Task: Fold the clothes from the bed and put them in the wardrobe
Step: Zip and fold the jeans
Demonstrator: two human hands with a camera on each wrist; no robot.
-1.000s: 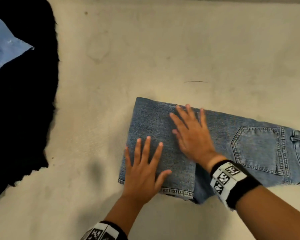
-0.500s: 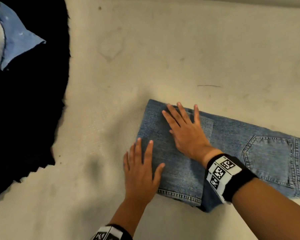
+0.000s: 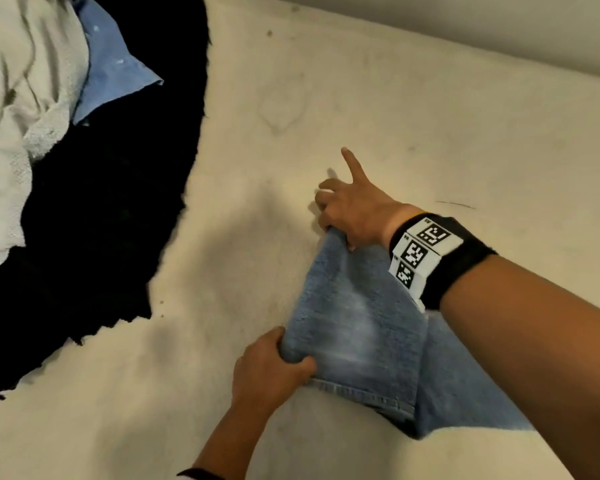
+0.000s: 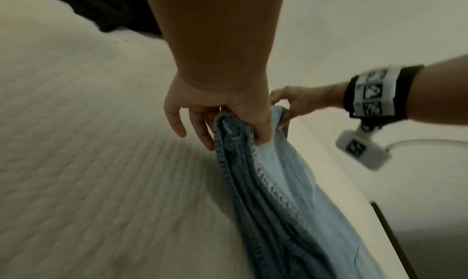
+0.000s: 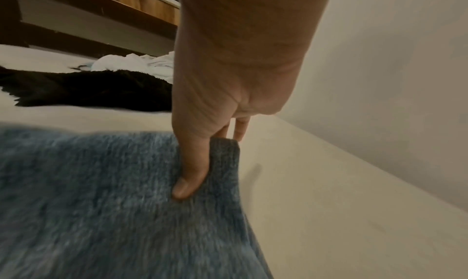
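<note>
Two hands on folded jeans | left hand grips near corner | right hand pinches far corner | bed

Item count, head view:

- Jeans: 1, lower centre of the frame.
- Black garment: 1, left of the frame.
- Blue shirt: 1, upper left.
- White cloth: 1 heap, upper left corner; whether it is one piece or several cannot be told.
- Hands: 2, left hand lower centre, right hand centre.
- Wristbands with markers: 1 fully visible, wristband, right of centre.
- Bed: 1.
</note>
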